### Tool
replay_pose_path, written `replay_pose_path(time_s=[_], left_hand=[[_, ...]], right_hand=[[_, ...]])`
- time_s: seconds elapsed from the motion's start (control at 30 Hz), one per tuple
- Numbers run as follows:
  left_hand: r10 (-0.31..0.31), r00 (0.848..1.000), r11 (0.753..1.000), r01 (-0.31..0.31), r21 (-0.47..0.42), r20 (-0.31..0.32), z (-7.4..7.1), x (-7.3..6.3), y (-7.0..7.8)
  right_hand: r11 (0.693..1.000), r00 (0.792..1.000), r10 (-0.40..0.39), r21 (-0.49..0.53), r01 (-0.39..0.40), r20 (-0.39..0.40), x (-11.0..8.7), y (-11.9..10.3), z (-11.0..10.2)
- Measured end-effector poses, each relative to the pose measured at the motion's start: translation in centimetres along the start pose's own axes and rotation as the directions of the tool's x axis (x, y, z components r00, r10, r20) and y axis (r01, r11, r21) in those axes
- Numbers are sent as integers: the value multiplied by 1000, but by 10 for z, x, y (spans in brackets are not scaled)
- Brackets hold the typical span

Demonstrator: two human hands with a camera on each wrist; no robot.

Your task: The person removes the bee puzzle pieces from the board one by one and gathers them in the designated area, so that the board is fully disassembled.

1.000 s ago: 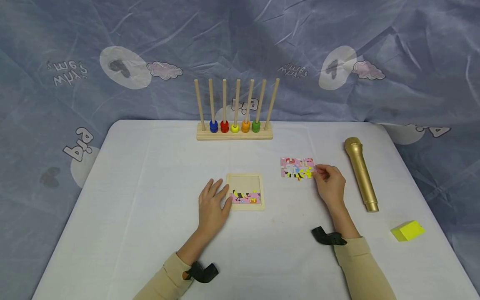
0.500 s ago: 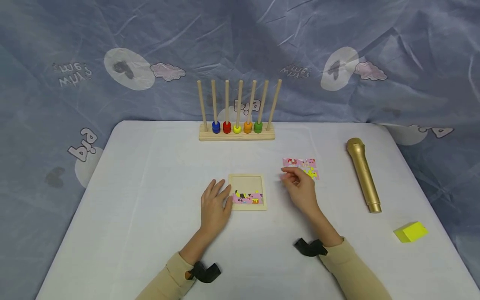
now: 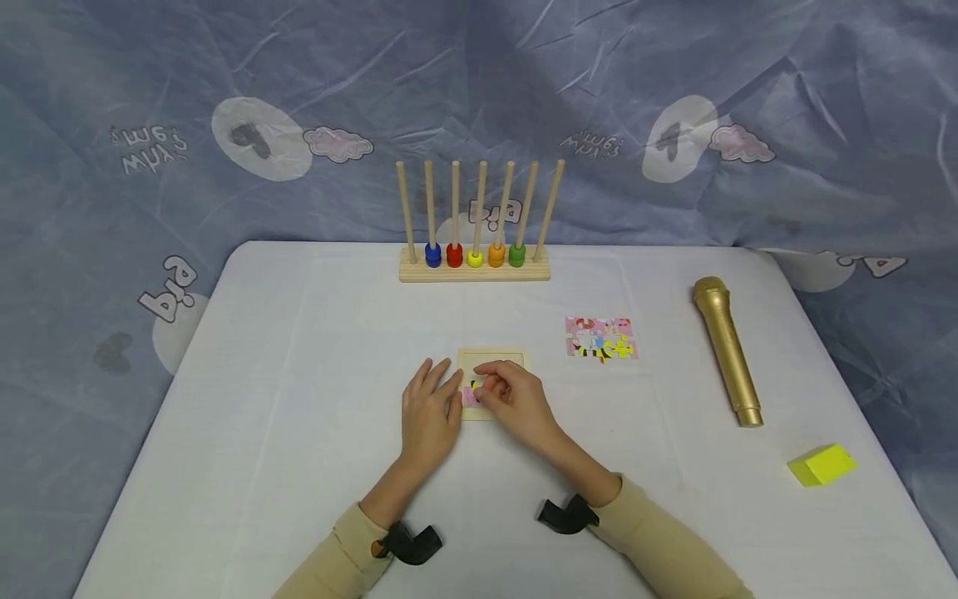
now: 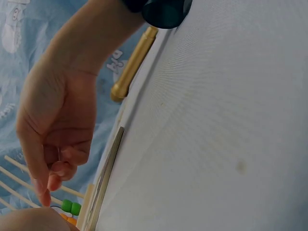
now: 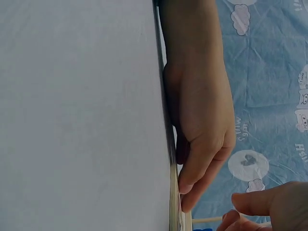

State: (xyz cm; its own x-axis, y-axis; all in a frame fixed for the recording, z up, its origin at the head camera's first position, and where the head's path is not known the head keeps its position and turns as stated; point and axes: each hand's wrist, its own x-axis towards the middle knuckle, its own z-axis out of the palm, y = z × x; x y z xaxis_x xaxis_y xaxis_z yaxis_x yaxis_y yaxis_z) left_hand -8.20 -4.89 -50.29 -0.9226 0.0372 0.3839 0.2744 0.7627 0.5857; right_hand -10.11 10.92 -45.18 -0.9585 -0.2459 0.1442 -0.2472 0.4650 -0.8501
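Observation:
A small square wooden puzzle tray (image 3: 473, 414) lies at mid-table, with printed pink puzzle pieces (image 3: 469, 398) along its near side. My left hand (image 3: 429, 420) rests at the tray's left edge, fingers spread and relaxed, touching the frame. Over the tray is my right hand (image 3: 520, 408), thumb and index finger brought together; they seem to pinch a small puzzle piece, mostly hidden behind the fingers. It covers the tray's right part. In the left wrist view the right hand (image 4: 60, 120) points fingertips down. Further right on the table lies a joined group of puzzle pieces (image 3: 599, 339).
A wooden peg rack (image 3: 475, 272) with coloured beads stands at the back. On the right lie a gold microphone (image 3: 728, 353) and a yellow block (image 3: 822, 464). A printed grey-blue cloth (image 3: 479, 83) hangs behind the white table (image 3: 299, 349).
My right hand has moved left from the group of puzzle pieces to above the tray, fingertips kept together. My left hand has stayed at the tray's edge.

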Motion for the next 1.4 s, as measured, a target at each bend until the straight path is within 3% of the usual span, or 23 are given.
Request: replay_pose_path(time_s=[0.3, 0.53, 0.77, 1.23, 1.4], left_hand=[[0, 1000, 1000, 0, 5, 11, 0, 0, 0], [-10, 1000, 1000, 10, -5, 9, 0, 0, -1], [-3, 1000, 1000, 3, -6, 5, 0, 0, 0], [15, 1000, 1000, -15, 4, -19, 1, 0, -1], [10, 1000, 1000, -10, 5, -10, 0, 0, 0]], right_hand=[[997, 1000, 2, -79, -1, 12, 0, 9, 5], [975, 999, 8, -220, 1, 42, 3, 16, 9], [960, 999, 26, -280, -12, 47, 2, 15, 12], [967, 998, -33, -252, 45, 48, 0, 18, 12], [986, 997, -31, -164, 42, 68, -1, 17, 11]])
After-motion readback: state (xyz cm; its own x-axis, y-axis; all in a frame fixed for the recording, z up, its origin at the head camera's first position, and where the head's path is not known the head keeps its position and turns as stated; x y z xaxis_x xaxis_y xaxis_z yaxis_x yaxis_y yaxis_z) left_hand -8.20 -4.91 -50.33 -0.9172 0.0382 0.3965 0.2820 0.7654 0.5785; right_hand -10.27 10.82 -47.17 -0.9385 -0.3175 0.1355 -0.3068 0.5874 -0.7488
